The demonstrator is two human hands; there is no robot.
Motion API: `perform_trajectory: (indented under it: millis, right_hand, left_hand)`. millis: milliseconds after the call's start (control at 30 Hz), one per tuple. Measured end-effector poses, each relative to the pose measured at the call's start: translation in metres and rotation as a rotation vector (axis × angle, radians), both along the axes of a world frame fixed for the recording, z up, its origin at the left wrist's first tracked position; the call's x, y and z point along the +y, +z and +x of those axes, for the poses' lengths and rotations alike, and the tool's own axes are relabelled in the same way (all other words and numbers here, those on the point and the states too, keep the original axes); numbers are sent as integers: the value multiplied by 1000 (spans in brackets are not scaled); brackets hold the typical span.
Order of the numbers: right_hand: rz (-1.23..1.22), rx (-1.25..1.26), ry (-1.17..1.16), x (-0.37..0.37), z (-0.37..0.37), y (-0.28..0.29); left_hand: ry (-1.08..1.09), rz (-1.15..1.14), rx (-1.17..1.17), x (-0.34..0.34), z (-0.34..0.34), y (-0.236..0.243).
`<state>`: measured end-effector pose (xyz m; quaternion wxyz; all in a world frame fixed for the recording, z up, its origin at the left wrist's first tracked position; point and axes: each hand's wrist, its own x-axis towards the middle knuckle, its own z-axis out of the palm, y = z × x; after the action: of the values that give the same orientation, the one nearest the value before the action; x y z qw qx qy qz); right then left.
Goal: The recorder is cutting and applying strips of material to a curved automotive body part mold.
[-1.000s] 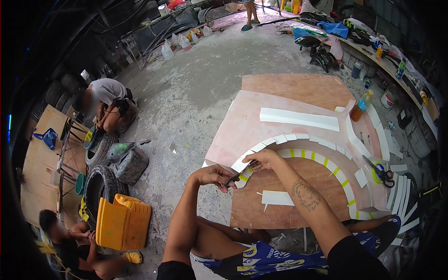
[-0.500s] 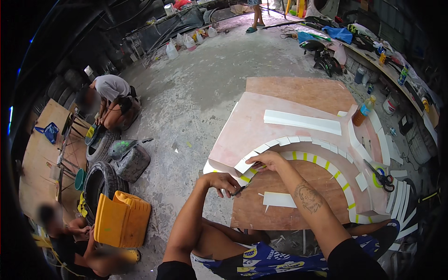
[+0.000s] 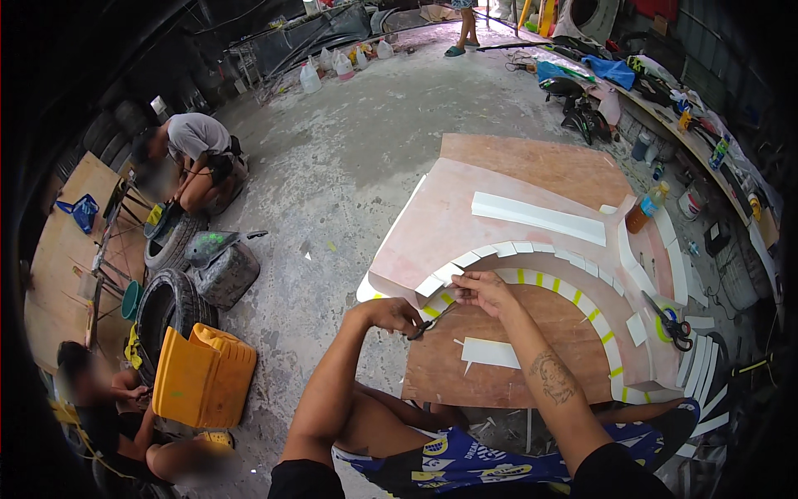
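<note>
A pale pink curved panel (image 3: 424, 216) lies on a brown wooden board (image 3: 532, 333), with short white tabs (image 3: 484, 251) along its arch. My left hand (image 3: 394, 315) is closed round the dark handles of a pair of scissors (image 3: 428, 324) at the panel's near left corner; their blades point toward the arch. My right hand (image 3: 486, 293) is bent at the arch's left end, fingertips pinched beside a white tab (image 3: 450, 274); what lies between them is too small to make out. Below, a white inner rim with yellow tape marks (image 3: 582, 313) follows the curve.
A white sheet piece (image 3: 492, 353) lies on the board, a long white strip (image 3: 539, 218) on the panel. Other scissors (image 3: 677, 331) and a bottle of brown liquid (image 3: 647, 208) are at the right. Two people sit or crouch at the left near tyres and a yellow crate (image 3: 204, 374).
My right hand has drawn back slightly to the right from the white tab, its fingers lifting. My left hand with the scissors has shifted a little left. The view has turned slightly.
</note>
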<state>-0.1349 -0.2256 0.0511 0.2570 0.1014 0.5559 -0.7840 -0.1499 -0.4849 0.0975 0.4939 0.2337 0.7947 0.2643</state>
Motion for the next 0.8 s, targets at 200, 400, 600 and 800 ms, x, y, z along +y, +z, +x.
perform_trajectory:
  millis: [200,400,600,800]
  right_hand:
    - [-47,123,-262,-1,13,7]
    - [-10,34,-240,-14,13,3]
    - [-25,73,-236,-19,14,0]
    - [-24,62,-253,-18,17,-6]
  left_hand:
    - [94,53,-103,-22,-8,9]
    - [132,41,-120,-18,-6,12]
    - [160,177,-153,-25,-11,1]
    - [203,237,-204,-18,-9,-2]
